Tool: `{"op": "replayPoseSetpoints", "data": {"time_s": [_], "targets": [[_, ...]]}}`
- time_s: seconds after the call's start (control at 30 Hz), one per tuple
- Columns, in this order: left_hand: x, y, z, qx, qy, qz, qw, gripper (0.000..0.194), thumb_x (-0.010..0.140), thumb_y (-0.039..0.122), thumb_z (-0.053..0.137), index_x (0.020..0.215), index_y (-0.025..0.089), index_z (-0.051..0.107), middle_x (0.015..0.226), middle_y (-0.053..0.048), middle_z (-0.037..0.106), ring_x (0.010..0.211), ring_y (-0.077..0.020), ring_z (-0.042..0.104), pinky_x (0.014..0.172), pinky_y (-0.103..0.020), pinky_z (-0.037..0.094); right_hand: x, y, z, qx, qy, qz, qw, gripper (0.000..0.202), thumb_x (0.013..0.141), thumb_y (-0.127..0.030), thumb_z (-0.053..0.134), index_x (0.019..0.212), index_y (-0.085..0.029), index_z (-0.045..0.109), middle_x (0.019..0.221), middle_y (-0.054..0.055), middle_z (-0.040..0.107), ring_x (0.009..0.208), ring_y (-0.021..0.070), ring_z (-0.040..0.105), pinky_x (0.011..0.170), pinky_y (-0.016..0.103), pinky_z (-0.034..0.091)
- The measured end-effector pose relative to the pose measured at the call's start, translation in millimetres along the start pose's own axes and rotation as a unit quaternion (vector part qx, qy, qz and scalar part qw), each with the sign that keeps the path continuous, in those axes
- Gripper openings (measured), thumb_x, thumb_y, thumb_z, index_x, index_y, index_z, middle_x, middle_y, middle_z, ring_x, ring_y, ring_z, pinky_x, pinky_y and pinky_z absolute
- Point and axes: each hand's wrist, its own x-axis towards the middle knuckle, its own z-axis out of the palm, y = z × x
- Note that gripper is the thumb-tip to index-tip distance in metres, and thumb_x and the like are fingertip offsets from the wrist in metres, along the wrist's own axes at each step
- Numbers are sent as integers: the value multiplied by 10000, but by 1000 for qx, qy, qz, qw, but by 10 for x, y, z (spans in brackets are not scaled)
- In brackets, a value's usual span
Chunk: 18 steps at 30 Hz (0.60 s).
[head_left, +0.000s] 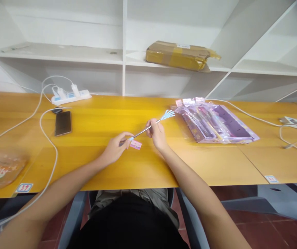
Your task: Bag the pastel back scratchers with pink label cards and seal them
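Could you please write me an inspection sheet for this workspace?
Surface: yellow-brown table, smooth; a seam shows on the right.
Job's things: metal rod with a blue hand-shaped end; pink tag by its lower end.
Clutter: purple tray with wrapped items; phone; clear package at left.
Grippers: left hand holds the rod's lower end, right hand its shaft.
Cables: white cables on both sides; the left one overhangs the near edge.
Surroundings: taped carton on white shelving.

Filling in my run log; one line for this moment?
left hand: on back scratcher, handle end | right hand: on its rod | purple box: on table, right side
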Motion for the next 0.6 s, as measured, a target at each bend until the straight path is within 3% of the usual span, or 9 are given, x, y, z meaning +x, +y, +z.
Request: {"op": "replayPoseSetpoints", "data": {"time_s": [0.1,0.3,0.47,0.6], "targets": [[21,21,-32,-14,19,-2,1000,285,1015,395,617,1235,225,683,734,36,590,707,-153,565,710,-272,437,96,-55,-86,37,5,6,999,610,949,-838,570,839,-240,614,536,-60,437,450,107,350,428,253,279],[25,17,-57,21,10,-3,1000,297,1016,399,600,1246,229,682,736,37,592,683,-146,541,678,-265,417,360,-104,-363,185,138,-4,973,551,897,-782,664,824,-250,540,641,-58,507,443,81,328,388,240,205],[-2,26,-41,80,-3,-4,997,319,1010,376,586,1274,229,688,794,18,670,730,-164,612,727,-285,451,433,-51,-513,90,187,-14,978,456,969,-637,634,761,-238,562,596,-59,459,441,86,333,392,219,240],[-13,54,-57,133,7,-1,991,317,1025,381,564,1279,244,696,827,19,710,714,-160,616,720,-287,445,388,-33,-519,-20,187,-34,982,422,1007,-531,595,716,-226,573,644,-27,486,519,107,403,417,209,280]]}}
